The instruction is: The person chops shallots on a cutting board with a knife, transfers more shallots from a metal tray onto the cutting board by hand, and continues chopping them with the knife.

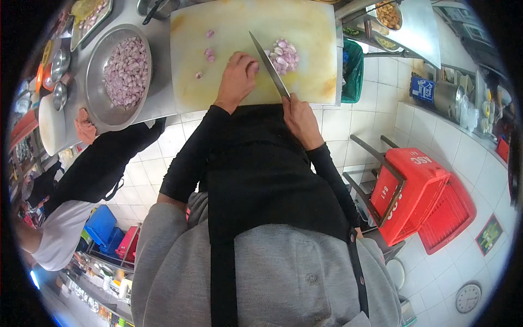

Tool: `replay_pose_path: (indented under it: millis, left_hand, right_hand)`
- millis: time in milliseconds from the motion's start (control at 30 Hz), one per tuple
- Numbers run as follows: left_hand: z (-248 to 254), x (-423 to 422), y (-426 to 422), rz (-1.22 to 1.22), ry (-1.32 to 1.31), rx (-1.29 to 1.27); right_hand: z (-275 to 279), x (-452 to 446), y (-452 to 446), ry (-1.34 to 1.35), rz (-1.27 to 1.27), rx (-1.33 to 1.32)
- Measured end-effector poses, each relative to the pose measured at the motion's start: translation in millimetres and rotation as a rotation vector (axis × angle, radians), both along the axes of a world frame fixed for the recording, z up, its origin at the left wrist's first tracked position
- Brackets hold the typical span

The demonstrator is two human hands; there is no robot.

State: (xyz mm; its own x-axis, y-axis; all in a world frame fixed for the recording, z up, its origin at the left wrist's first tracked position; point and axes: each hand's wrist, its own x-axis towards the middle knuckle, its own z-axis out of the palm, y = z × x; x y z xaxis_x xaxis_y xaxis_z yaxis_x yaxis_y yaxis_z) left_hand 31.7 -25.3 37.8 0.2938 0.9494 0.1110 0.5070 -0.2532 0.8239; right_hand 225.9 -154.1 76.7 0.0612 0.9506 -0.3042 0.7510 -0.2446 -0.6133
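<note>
My right hand (299,115) is closed round the handle of a long knife (270,66), whose blade points up and left over the cutting board (190,54). To the left of the blade, my left hand (238,78) rests on the board with its fingers curled on a small purple shallot piece (254,66). Sliced shallots (284,56) lie in a pile just right of the knife. A few loose pieces (209,53) are scattered on the board's left part.
A large steel bowl (143,92) of shallots stands left of the board, near a reddish cloth (85,126). A co-worker in a black apron (95,163) is at the left. Red crates (406,191) and a green-lined bin (354,71) are on the right.
</note>
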Motion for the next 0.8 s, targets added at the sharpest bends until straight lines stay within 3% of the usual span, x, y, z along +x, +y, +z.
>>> replay_pose_path:
  millis: [133, 233, 333, 533, 800]
  left_hand:
    - [10.8, -14.5, 6.5, -0.053, -0.160, -0.085]
    - [13.4, -24.4, 8.4, -0.267, 0.038, 0.149]
    - [10.2, -22.5, 4.0, -0.252, 0.031, -0.013]
    - [3.5, -23.6, -2.7, -0.135, -0.040, 0.037]
    - [-8.5, -28.8, 3.9, -0.263, -0.031, 0.195]
  right_hand:
    - [1.7, -2.4, -4.6, -0.059, 0.003, 0.029]
    - [5.6, -5.5, -6.8, -0.070, 0.008, 0.047]
    - [7.8, -8.4, -7.5, -0.095, 0.030, 0.068]
    - [16.2, -10.6, -5.4, -0.162, 0.065, 0.006]
    - [46.7, -7.5, -5.4, -0.224, 0.111, -0.071]
